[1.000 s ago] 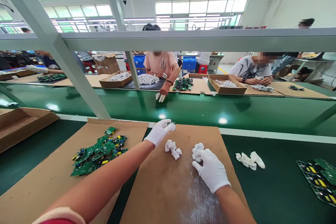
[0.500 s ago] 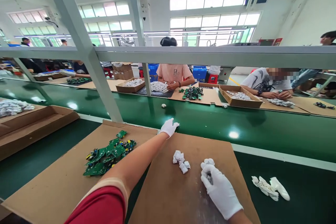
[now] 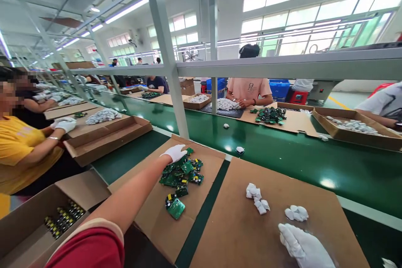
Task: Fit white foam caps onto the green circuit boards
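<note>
Left hand point(image 3: 175, 153), fingers outstretched, tops jagged green boards point(image 3: 187, 168); right hand point(image 3: 306, 245), fingers bunched, faces lumpy white wads point(image 3: 295, 213) at 12 o'clock; either's hold unclear.

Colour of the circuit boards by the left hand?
Circuit boards: green, with some yellow and black showing; best seen in the head view.

- Surface point(image 3: 128, 153): dark green; two cardboard sheets on it, side by side, green strip between.
- Left sheet point(image 3: 161, 228): heap of green circuit boards point(image 3: 180, 171); one board point(image 3: 176, 208) nearer the front edge.
- Right sheet point(image 3: 238, 226): two separate clusters of white pieces point(image 3: 297, 213).
- Green belt point(image 3: 282, 155) beyond: two small white-topped items point(image 3: 240, 150), apart.
</note>
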Demonstrator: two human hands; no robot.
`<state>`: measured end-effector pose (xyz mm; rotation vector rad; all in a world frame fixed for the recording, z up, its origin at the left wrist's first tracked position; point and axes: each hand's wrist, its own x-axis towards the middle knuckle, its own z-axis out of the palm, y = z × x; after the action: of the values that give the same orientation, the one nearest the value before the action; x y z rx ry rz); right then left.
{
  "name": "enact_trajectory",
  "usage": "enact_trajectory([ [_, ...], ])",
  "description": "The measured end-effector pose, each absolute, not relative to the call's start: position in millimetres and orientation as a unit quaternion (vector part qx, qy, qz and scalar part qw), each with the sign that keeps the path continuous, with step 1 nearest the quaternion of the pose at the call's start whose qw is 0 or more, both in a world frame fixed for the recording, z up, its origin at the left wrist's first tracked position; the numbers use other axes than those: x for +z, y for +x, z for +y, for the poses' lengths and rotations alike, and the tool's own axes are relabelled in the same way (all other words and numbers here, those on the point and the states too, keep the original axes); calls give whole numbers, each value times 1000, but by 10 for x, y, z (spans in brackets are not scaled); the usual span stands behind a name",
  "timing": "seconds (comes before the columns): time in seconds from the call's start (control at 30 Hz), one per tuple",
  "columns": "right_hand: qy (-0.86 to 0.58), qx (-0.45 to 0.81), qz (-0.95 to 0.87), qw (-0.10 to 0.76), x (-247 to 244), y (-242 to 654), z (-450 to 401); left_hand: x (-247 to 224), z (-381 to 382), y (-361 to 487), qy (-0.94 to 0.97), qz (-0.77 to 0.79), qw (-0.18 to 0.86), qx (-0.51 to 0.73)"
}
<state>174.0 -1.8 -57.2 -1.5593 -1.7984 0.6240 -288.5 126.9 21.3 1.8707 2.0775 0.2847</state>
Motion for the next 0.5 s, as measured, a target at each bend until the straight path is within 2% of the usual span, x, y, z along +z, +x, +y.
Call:
enact_trajectory([
  [0.17, -576, 290, -718, 263, -597, 1797, 27, 121, 1215, -2733, 701, 674, 216, 82],
  [0.27, -584, 285, -713, 264, -604, 1817, 18, 186, 1286, -2582, 735, 631, 239, 64],
  [0.5, -625, 205, -699, 283, -591, 1820, 14, 295, 1507, -2221, 733, 642, 211, 70],
])
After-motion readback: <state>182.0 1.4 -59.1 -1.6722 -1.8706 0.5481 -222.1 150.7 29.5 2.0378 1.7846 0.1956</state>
